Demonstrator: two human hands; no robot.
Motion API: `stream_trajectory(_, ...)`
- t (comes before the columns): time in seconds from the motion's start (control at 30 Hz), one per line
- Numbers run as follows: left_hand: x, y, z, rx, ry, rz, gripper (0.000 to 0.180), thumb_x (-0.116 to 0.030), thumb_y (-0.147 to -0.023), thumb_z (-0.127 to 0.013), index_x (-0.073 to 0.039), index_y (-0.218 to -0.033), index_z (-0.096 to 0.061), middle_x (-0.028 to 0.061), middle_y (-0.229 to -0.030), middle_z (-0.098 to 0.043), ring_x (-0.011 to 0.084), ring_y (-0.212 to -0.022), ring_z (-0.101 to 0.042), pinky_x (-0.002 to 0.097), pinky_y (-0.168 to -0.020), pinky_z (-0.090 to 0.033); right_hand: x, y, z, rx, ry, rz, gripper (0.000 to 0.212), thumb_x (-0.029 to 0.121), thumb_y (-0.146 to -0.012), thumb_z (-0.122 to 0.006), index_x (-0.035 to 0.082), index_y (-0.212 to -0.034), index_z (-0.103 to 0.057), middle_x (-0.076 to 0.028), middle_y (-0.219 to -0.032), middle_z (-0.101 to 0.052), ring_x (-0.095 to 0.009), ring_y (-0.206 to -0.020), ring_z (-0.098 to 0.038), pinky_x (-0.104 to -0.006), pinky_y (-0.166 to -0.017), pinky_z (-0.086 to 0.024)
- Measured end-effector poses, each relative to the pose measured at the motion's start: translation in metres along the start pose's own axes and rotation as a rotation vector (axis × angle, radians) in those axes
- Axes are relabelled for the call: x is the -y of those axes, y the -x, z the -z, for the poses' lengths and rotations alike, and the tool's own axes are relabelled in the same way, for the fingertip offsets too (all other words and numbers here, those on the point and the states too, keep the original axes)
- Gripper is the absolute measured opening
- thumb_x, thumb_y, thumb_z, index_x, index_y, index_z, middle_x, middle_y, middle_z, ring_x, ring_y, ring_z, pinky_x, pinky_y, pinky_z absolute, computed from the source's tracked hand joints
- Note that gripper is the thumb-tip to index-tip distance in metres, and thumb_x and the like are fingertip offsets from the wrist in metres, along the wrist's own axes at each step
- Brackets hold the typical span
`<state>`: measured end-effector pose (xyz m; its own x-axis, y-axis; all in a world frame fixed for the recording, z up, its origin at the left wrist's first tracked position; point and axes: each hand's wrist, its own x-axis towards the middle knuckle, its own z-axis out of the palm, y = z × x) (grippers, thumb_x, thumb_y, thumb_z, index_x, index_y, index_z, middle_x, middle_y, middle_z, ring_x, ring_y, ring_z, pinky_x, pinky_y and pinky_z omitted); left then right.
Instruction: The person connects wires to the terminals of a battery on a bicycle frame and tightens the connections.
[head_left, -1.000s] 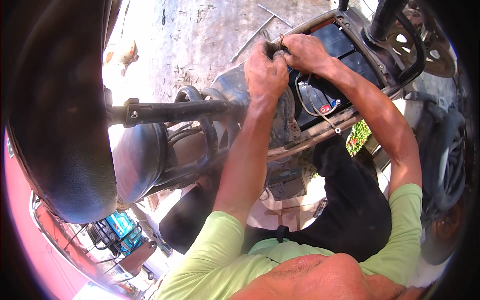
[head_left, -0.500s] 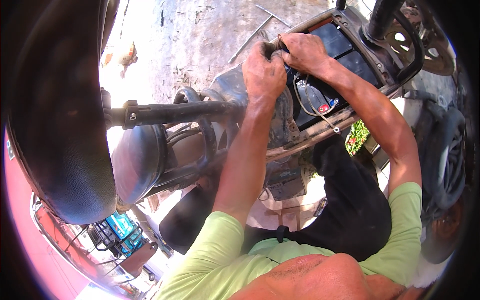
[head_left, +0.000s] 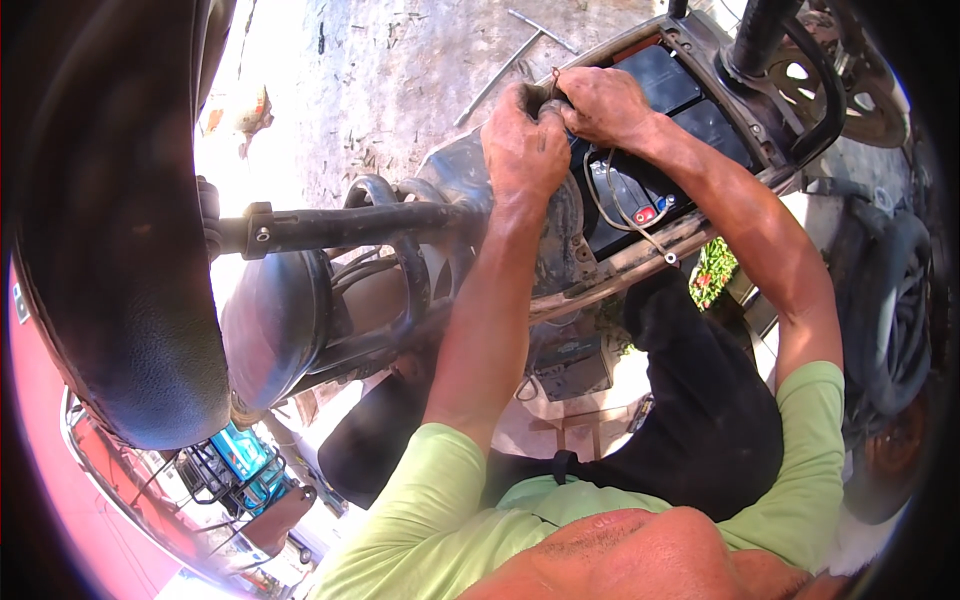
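My left hand [head_left: 525, 150] and my right hand [head_left: 605, 105] meet over the far left corner of a frame holding black batteries [head_left: 660, 78]. Both are closed, fingertips pinched together on a thin wire [head_left: 556, 74], whose copper-coloured end pokes up between them. Most of the wire is hidden by my fingers. Below my right wrist, a loose grey cable [head_left: 617, 205] loops across the nearest battery and ends in a ring terminal [head_left: 671, 259] at the frame's near edge. Beside it sit a red terminal cap [head_left: 645, 215] and a blue one [head_left: 667, 203].
The metal battery frame [head_left: 700, 232] surrounds the batteries. A black bar [head_left: 350, 228] runs left to a dark padded seat [head_left: 120, 250]. A T-shaped metal tool [head_left: 515, 65] lies on the ground beyond. Black hoses or tyres [head_left: 895, 310] are piled at right.
Both hands stay pinched together at the same spot, with only slight finger movement. The whole view has shifted a little; nothing else visibly moves.
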<state>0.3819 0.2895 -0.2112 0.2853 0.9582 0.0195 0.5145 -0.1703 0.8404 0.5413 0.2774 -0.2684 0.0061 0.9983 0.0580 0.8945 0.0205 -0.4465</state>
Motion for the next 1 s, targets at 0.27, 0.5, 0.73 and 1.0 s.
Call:
stream_trajectory(0.27,0.001,-0.001,0.004,0.037,-0.045,0.053,0.027,-0.017,-0.093,-0.072,0.003,-0.11,-0.074,0.0216,-0.102,-0.079,0.0326,-0.096,-0.076,0.0425,-0.09,-0.057,0.006,0.0,0.004,0.012,0.01,-0.044,0.024,0.029,-0.092,-0.069,0.007,-0.101,-0.073,-0.023,-0.1,-0.077,-0.044,-0.095,-0.076,-0.0551,-0.085,-0.06)
stream_trajectory(0.5,0.0,0.0,0.002,0.034,-0.06,0.038,0.027,-0.017,-0.093,-0.072,0.003,-0.111,-0.074,0.0213,-0.102,-0.079,0.0328,-0.098,-0.076,0.0428,-0.09,-0.057,-0.001,-0.001,-0.004,-0.001,-0.029,0.034,0.026,0.029,-0.091,-0.072,0.006,-0.103,-0.073,-0.022,-0.099,-0.077,-0.044,-0.095,-0.076,-0.0548,-0.083,-0.06)
stream_trajectory(0.73,0.005,-0.002,0.001,0.028,-0.023,0.034,0.026,-0.016,-0.093,-0.071,0.004,-0.11,-0.074,0.0207,-0.098,-0.078,0.0291,-0.087,-0.076,0.0412,-0.083,-0.058,0.004,0.001,-0.001,-0.014,-0.007,-0.005,0.027,0.031,-0.093,-0.072,0.007,-0.104,-0.072,-0.022,-0.099,-0.077,-0.044,-0.094,-0.076,-0.0544,-0.082,-0.06)
stream_trajectory(1.0,0.011,-0.003,-0.001,0.03,0.007,0.03,0.024,-0.014,-0.094,-0.072,0.004,-0.109,-0.073,0.0188,-0.095,-0.079,0.0256,-0.082,-0.075,0.0399,-0.079,-0.058,-0.008,0.001,0.017,-0.091,-0.232,-0.078,0.036,0.036,-0.096,-0.072,0.002,-0.108,-0.069,-0.026,-0.1,-0.075,-0.047,-0.102,-0.072,-0.0541,-0.086,-0.056)
